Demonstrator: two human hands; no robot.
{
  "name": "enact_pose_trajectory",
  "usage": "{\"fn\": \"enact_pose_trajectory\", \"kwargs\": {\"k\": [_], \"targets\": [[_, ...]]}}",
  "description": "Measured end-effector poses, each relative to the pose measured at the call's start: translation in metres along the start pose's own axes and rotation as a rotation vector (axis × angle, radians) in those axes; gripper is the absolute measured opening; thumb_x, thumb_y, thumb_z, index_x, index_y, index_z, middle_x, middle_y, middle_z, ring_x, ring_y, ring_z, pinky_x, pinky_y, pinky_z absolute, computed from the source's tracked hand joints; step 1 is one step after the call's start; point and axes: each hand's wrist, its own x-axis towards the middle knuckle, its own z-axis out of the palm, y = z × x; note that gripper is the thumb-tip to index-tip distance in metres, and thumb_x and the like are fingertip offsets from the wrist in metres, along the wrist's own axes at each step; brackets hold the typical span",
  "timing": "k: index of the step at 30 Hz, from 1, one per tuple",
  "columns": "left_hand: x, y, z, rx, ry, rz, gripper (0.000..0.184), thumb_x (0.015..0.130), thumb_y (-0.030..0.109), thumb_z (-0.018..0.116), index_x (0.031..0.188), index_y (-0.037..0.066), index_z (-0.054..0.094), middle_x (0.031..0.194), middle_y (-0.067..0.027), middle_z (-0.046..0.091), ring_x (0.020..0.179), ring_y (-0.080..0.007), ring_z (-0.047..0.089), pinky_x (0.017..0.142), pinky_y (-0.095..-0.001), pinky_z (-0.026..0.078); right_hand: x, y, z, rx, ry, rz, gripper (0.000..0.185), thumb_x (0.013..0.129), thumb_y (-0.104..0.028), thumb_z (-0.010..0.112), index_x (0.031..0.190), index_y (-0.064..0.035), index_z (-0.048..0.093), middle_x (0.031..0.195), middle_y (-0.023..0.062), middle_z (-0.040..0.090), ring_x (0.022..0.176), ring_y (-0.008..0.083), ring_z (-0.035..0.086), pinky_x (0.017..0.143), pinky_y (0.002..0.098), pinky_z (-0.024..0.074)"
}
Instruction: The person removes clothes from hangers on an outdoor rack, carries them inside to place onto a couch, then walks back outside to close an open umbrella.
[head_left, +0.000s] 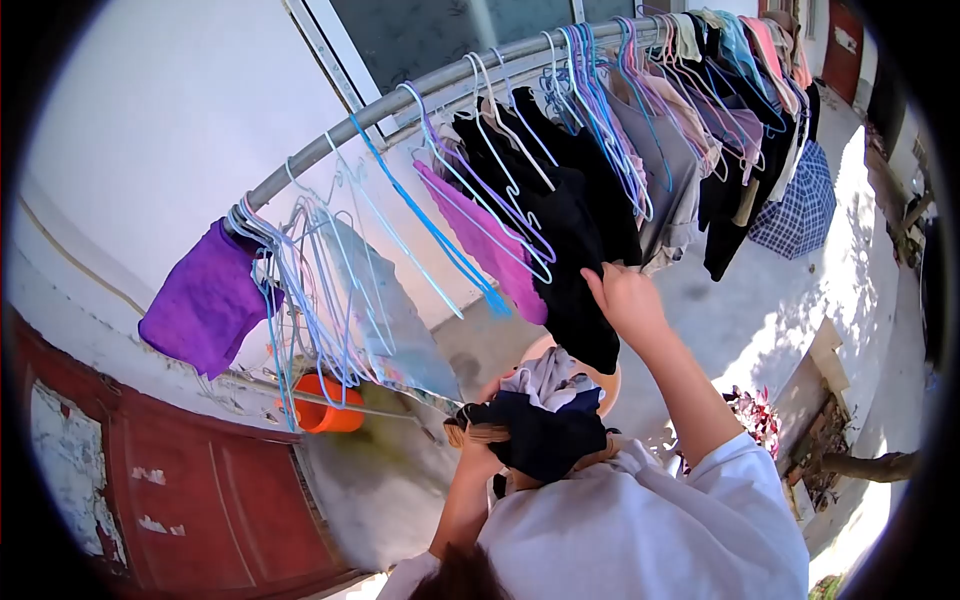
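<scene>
My right hand [628,302] is raised to a black garment [580,290] hanging from the rail, with the thumb up and the other fingers curled at the cloth's edge. Against my chest lies a bundle of clothes: a dark navy garment [550,435] with a light grey one [548,382] on top. My left hand [478,458] grips the bundle from its left side, its fingers partly covered by fabric. Just left of the black garment, a pink-purple cloth [485,235] hangs near blue and purple hangers [500,225].
A curved metal rail [395,100] carries several hangers and clothes. A purple cloth [205,300] hangs at its left end, a checked umbrella [797,205] near its right. Below are an orange bucket [335,408] and a pinkish basin [608,392]. A red door [215,480] stands lower left.
</scene>
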Motion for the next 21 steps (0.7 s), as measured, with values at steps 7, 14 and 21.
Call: {"fn": "enact_pose_trajectory", "kwargs": {"k": [7,14,21], "targets": [[0.000,-0.006,-0.001,0.003,0.035,-0.015,0.083,0.060,0.011,0.080,0.133,0.005,0.039,0.105,-0.0020,0.053,0.099,-0.0140,0.052,0.090,-0.0289,0.041,-0.015,0.000,0.012,0.185,0.018,-0.022,0.026,0.088,-0.022,0.056,0.075,-0.0004,0.052,0.070,0.0165,0.058,0.064,0.0352,0.059,0.056,0.0421,0.0475],[-0.004,-0.017,-0.003,-0.013,-0.006,0.035,0.075,0.069,0.005,0.071,0.136,0.006,0.036,0.109,-0.0037,0.053,0.101,-0.0149,0.053,0.091,-0.0299,0.043,-0.030,-0.001,0.023,0.235,-0.023,-0.008,0.020,0.088,-0.017,0.055,0.080,0.0005,0.055,0.073,0.0159,0.058,0.066,0.0347,0.059,0.058,0.0409,0.0486],[-0.012,-0.051,-0.014,-0.531,0.037,-0.278,0.040,0.077,-0.004,0.060,0.111,0.008,0.043,0.101,-0.0042,0.052,0.092,-0.0148,0.054,0.081,-0.0277,0.045,-0.042,0.006,0.056,0.334,-0.031,0.026,0.020,0.089,-0.017,0.053,0.082,0.0012,0.055,0.077,0.0186,0.059,0.070,0.0368,0.059,0.063,0.0433,0.0490]]}}
